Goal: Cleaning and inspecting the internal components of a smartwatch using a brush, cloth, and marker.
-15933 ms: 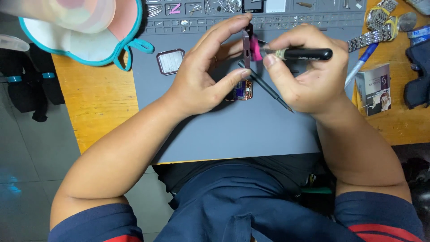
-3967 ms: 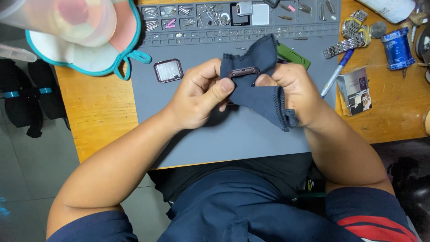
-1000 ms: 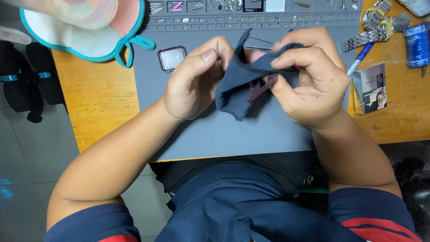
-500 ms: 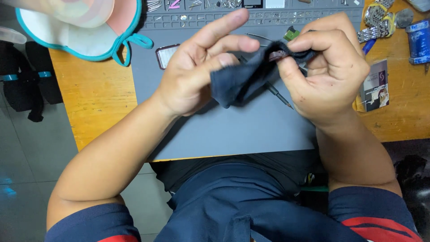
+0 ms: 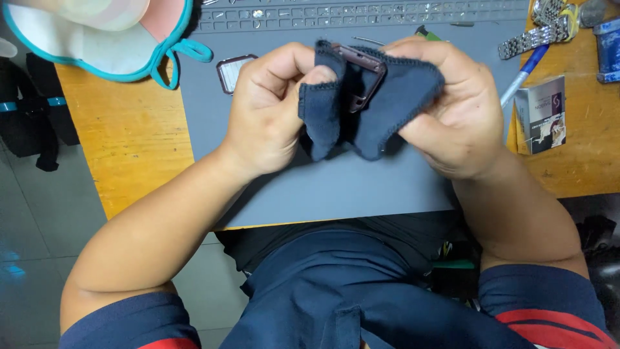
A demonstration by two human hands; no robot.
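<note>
A dark blue cloth (image 5: 387, 106) is bunched between both my hands above the grey work mat (image 5: 336, 187). Wrapped in it is a small rectangular watch case (image 5: 363, 71) with a dark pinkish rim, only its upper edge and one side showing. My left hand (image 5: 274, 106) pinches the cloth's left fold with thumb and fingers. The right part of the cloth and the case under it are gripped by my right hand (image 5: 452, 110).
A square watch glass (image 5: 231, 72) lies on the mat behind my left hand. A metal watch band (image 5: 536, 39), a blue pen (image 5: 524, 76) and a small printed card (image 5: 541, 115) lie on the wooden table at right. A teal-edged pouch (image 5: 110, 39) sits at top left.
Both hands have turned the cloth-wrapped case; the cloth now hangs lower between them and the case's rim shows at the top. Much earlier I held a screwdriver on the bare case.
</note>
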